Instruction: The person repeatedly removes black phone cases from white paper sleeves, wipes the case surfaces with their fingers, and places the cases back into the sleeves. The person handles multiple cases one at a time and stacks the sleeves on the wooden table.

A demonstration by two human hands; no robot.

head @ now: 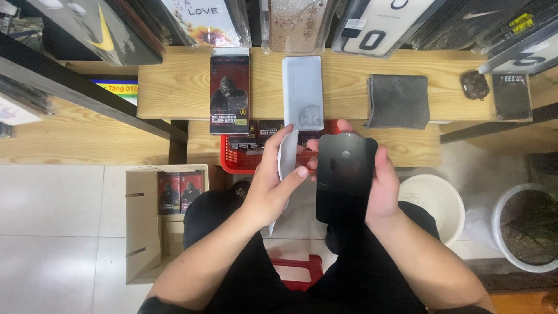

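— Big wooden counter (174,87) up top, with a dark box (229,90), a pale sleeve (303,87) and a grey cloth (398,100) on it. Lower down, a red basket (232,163).

— And in the hands?

— Right hand (386,189) wrapped round a black glass sheet (346,174), thumb on one long edge, fingers on the other. Held up above the lap, below the counter.

— Left hand (273,186)?

— Pinching a thin white film (286,160) between thumb and fingers, just beside the glass.

— Hard to hold?

— Probably light, stiff and slippery. Likely to crack if bent or dropped. Best held by the edges, not the flat face. Film looks soft and floppy.
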